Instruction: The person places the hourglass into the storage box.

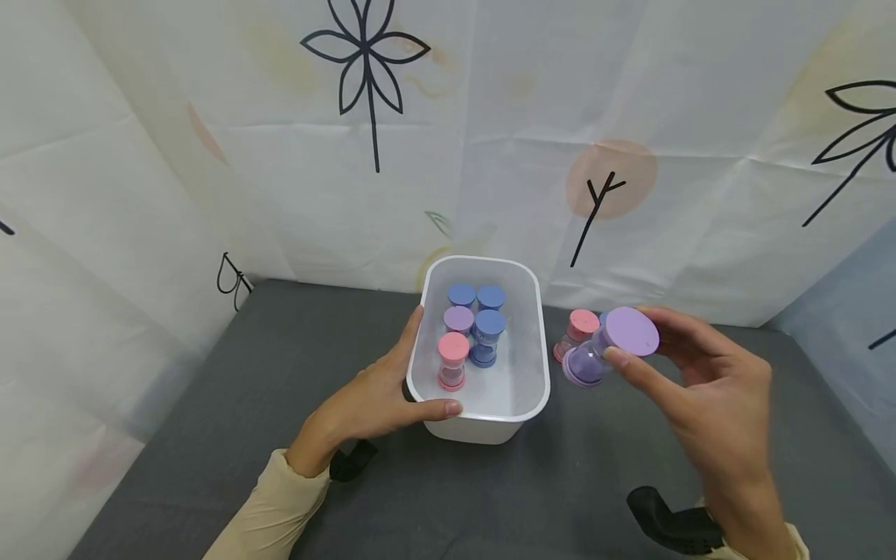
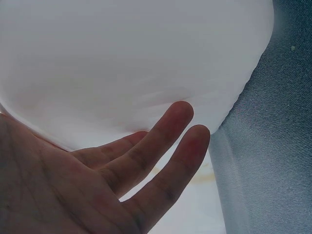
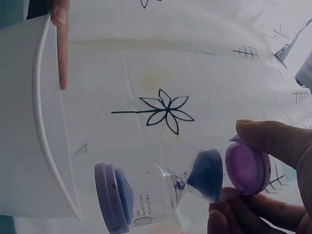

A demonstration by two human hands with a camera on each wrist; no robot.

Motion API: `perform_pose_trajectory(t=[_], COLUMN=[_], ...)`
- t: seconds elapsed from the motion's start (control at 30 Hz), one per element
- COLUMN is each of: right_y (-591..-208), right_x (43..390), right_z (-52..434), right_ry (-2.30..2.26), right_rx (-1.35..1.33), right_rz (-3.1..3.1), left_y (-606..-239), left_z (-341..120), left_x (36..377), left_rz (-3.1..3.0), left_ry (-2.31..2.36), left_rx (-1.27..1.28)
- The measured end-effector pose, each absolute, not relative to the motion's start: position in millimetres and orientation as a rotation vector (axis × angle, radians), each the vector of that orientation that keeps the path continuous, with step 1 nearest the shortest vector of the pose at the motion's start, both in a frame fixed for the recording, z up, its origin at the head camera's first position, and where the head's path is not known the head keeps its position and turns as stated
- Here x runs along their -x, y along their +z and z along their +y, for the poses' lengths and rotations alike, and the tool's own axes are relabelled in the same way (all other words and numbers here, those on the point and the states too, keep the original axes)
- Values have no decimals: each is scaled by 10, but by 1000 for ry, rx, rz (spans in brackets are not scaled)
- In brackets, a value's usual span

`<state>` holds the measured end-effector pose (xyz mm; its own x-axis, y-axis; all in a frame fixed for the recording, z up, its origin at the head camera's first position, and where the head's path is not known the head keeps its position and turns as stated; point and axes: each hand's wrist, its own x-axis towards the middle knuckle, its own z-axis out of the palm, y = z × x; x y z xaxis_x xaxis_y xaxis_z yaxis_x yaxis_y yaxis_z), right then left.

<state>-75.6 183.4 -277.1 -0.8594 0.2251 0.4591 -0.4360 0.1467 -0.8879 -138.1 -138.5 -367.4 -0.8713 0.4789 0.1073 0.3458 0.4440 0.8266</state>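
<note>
My right hand (image 1: 721, 389) pinches a purple-capped sand timer (image 1: 632, 332) by one end cap, holding it tilted right of the white bin (image 1: 532, 365). Dark sand shows through its clear glass in the right wrist view. My left hand (image 1: 374, 397) rests against the bin's left side, thumb at the front rim. In the left wrist view its fingers (image 2: 168, 131) lie fairly straight along the bin's outer wall. Inside the bin stand a pink sand timer (image 1: 453, 359), a purple sand timer (image 1: 458, 319) and three blue sand timers (image 1: 488, 338).
Behind the held timer, a pink sand timer (image 1: 581, 325) stands on the dark grey table (image 1: 560, 482) with a blue cap (image 1: 603, 317) partly hidden beside it. A pale patterned curtain (image 1: 504, 194) closes off the back and sides.
</note>
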Motion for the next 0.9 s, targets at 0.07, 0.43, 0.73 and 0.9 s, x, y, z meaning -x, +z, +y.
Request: perform_pose_trajectory(t=[0.07, 0.43, 0.73, 0.9], right_y=[-2775, -2865, -2920, -2938], right_x=[744, 767, 853, 890], right_z=[1813, 1730, 1618, 1566], right_ry=[1781, 1915, 1947, 1900], right_rx=[-212, -521, -634, -521], right_rz=[-1936, -1755, -1708, -1863], left_y=[-3675, -3683, -3681, -3677], left_z=[-1386, -1382, -1379, -1382], left_x=[1385, 1392, 1400, 1394], left_rz=[2544, 2525, 2500, 2505], left_ry=[1411, 1437, 1469, 1464], left_rx=[-738, -760, -789, -775])
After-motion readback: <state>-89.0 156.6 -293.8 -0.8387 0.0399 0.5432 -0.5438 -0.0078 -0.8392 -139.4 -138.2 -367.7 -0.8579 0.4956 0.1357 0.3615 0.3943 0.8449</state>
